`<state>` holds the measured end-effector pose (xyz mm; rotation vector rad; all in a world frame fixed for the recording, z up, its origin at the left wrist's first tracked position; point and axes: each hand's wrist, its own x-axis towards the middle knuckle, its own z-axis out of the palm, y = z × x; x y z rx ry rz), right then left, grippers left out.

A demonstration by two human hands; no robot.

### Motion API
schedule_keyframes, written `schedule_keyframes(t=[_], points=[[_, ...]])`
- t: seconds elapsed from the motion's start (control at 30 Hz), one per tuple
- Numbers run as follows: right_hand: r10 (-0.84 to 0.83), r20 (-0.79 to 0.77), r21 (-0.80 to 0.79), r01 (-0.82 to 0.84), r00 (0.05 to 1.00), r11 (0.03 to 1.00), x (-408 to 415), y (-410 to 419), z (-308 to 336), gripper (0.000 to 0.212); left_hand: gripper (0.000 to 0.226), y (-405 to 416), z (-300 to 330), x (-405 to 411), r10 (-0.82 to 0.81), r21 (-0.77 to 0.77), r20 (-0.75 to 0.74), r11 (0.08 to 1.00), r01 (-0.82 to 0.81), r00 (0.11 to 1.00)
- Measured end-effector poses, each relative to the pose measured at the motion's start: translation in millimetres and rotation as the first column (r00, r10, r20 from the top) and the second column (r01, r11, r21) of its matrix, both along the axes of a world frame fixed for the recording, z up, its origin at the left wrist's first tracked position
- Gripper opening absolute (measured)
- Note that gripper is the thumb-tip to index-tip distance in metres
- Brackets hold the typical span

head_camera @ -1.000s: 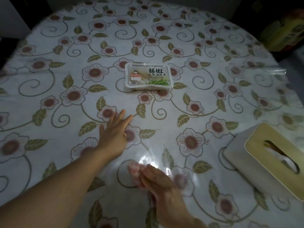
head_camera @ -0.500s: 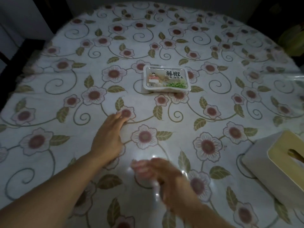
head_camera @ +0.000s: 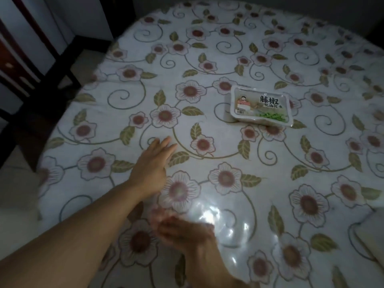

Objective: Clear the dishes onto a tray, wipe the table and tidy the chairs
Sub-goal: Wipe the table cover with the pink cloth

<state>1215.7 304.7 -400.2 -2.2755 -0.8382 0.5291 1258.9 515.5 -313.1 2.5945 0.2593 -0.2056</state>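
A round table (head_camera: 207,48) under a glossy flowered cloth fills the view. My left hand (head_camera: 151,165) lies flat on the cloth left of centre, fingers straight and close together, holding nothing. My right hand (head_camera: 182,229) hovers low near the front edge, blurred by motion, fingers loosely extended; I cannot make out anything in it. A sealed white snack tray (head_camera: 260,106) with printed film lies on the cloth beyond and to the right of both hands.
A dark wooden chair (head_camera: 41,88) stands at the table's left edge, with light floor under it. The corner of a white tissue box (head_camera: 372,231) shows at the right border. Glare from a lamp sits on the cloth near my right hand.
The view has swung left, so the snack tray and tissue box have slid rightward and the chair has appeared. My left hand stays flat on the cloth; my right hand keeps moving near the front.
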Motion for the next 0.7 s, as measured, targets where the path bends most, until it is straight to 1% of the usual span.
schedule_keyframes(t=[0.03, 0.07, 0.1, 0.13, 0.17, 0.2, 0.23, 0.27, 0.3, 0.33, 0.37, 0.4, 0.47, 0.5, 0.57, 0.6, 0.67, 0.7], points=[[0.03, 0.02, 0.055, -0.031, 0.999, 0.998, -3.5, 0.6, 16.6, 0.066, 0.067, 5.4, 2.7, -3.1, 0.003, -0.023, 0.0, 1.0, -0.003, 1.0], [0.039, 0.082, 0.091, -0.047, 0.996, 0.995, -1.0, 1.4, 34.7, 0.053, 0.066, 12.5, 4.9, -7.5, 0.026, -0.021, 0.032, 0.999, -0.025, 0.999], [0.043, 0.104, 0.132, -0.056, 0.994, 0.99, 12.0, 2.7, 60.1, 0.035, 0.064, 20.7, 4.3, -13.3, 0.056, 0.012, 0.072, 0.998, -0.056, 0.996], [-0.052, 0.099, 0.198, 0.032, 0.994, 0.98, 28.5, 12.7, 90.9, 0.018, 0.061, 29.6, 2.0, -20.8, 0.1, 0.064, 0.097, 0.992, -0.107, 0.99], [-0.15, 0.177, 0.22, 0.11, 0.973, 0.969, 58.5, 19.8, 106.6, 0.013, 0.058, 38.6, -1.8, -30.0, 0.16, 0.118, 0.103, 0.978, -0.172, 0.982], [-0.288, 0.239, 0.215, 0.239, 0.927, 0.947, 89.1, 26.0, 108.2, 0.022, 0.055, 45.5, -5.3, -38.2, 0.213, 0.169, 0.104, 0.959, -0.229, 0.971], [-0.355, 0.144, 0.227, 0.319, 0.924, 0.92, 116.3, 31.1, 107.4, 0.038, 0.054, 49.7, -7.9, -44.9, 0.247, 0.208, 0.104, 0.942, -0.264, 0.963], [-0.362, 0.19, 0.172, 0.332, 0.913, 0.927, 137.0, 39.3, 102.3, 0.052, 0.053, 52.2, -9.7, -50.3, 0.261, 0.233, 0.094, 0.932, -0.276, 0.961], [-0.322, 0.243, 0.097, 0.307, 0.915, 0.947, 142.1, 50.4, 97.4, 0.061, 0.054, 54.5, -11.7, -54.4, 0.261, 0.241, 0.076, 0.932, -0.272, 0.962], [-0.279, 0.301, 0.056, 0.275, 0.912, 0.96, 139.1, 58.9, 90.6, 0.066, 0.056, 54.1, -12.2, -53.7, 0.254, 0.235, 0.048, 0.937, -0.258, 0.966], [-0.26, 0.33, 0.065, 0.253, 0.907, 0.965, 124.1, 67.3, 80.8, 0.066, 0.057, 54.8, -13.0, -53.1, 0.249, 0.221, 0.005, 0.944, -0.244, 0.968], [-0.2, 0.325, 0.086, 0.181, 0.924, 0.98, 102.9, 74.0, 75.5, 0.064, 0.058, 55.6, -11.9, -52.2, 0.252, 0.205, -0.03, 0.949, -0.241, 0.967], [-0.014, 0.308, 0.111, -0.021, 0.951, 0.994, 46.1, 80.3, 67.4, 0.061, 0.061, 59.0, -7.0, -50.9, 0.248, 0.166, -0.059, 0.958, -0.235, 0.967], [0.083, 0.301, 0.113, -0.122, 0.95, 0.986, 16.1, 79.0, 64.3, 0.062, 0.063, 61.3, -2.8, -51.2, 0.231, 0.129, -0.067, 0.967, -0.222, 0.971], [0.262, 0.229, 0.128, -0.296, 0.937, 0.947, -31.2, 69.8, 63.4, 0.06, 0.066, 67.2, 5.0, -57.3, 0.197, 0.032, -0.08, 0.98, -0.195, 0.977], [0.317, 0.182, 0.134, -0.343, 0.931, 0.93, -43.0, 67.0, 65.9, 0.055, 0.065, 70.5, 9.6, -64.1, 0.209, -0.002, -0.06, 0.978, -0.209, 0.976], [0.381, 0.102, 0.157, -0.393, 0.919, 0.906, -33.7, 64.3, 72.2, 0.039, 0.061, 78.0, 11.8, -81.8, 0.287, -0.002, 0.056, 0.958, -0.288, 0.956], [0.345, 0.145, 0.135, -0.364, 0.927, 0.922, -18.8, 67.8, 84.0, 0.027, 0.06, 82.9, 10.4, -91.8, 0.33, 0.029, 0.111, 0.942, -0.335, 0.938]])
